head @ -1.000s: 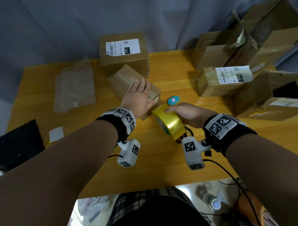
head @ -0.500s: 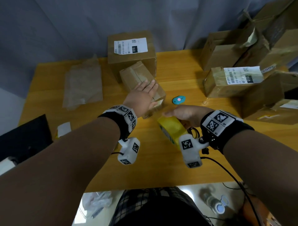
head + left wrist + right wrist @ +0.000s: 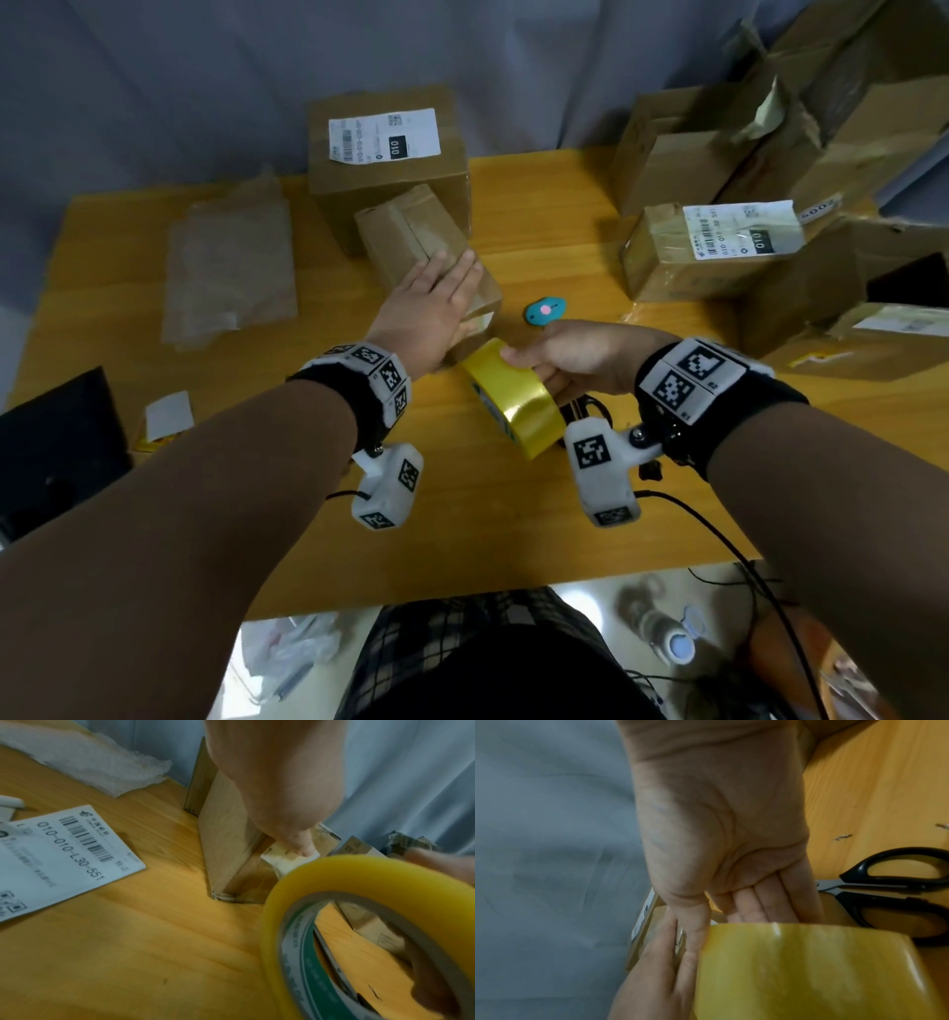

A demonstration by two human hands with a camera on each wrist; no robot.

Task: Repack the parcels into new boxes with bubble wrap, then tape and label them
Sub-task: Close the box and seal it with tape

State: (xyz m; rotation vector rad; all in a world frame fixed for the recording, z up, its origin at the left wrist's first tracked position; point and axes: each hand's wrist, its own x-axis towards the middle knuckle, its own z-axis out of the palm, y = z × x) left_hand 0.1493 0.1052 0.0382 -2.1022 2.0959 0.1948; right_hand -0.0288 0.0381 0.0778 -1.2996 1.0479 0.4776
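Head view: the left hand (image 3: 431,308) is laid flat, fingers straight, on top of the small cardboard box (image 3: 411,236), which is pressed down onto the wooden table (image 3: 462,539). In the left wrist view the thumb is seen pressing a pale strip of tape (image 3: 287,858) against the near end of the box. The right hand (image 3: 580,354) is closed round the yellow tape roll (image 3: 518,406); in the right wrist view its fingers (image 3: 765,902) are curled over the roll's outer face. The roll is held just beside the box's near end, above the table.

The step is judged to be sealing of the box's centre seam. It would be done well if the anchored end is kept pinned, the roll is drawn straight along the seam under even tension, and the strip is smoothed down so that no creases are trapped.

The box is of plain brown corrugated board with closed flaps. The roll is glossy, translucent yellow on a grey-and-green printed core. A sheet of bubble wrap (image 3: 231,272), crinkled and clear, lies well to the left. A loose shipping label (image 3: 59,858) lies flat near the box. Black-handled scissors (image 3: 895,882) lie just beside the roll. A small teal cutter (image 3: 545,311) lies near the right hand. Larger labelled cartons (image 3: 708,246) are stacked at the right.
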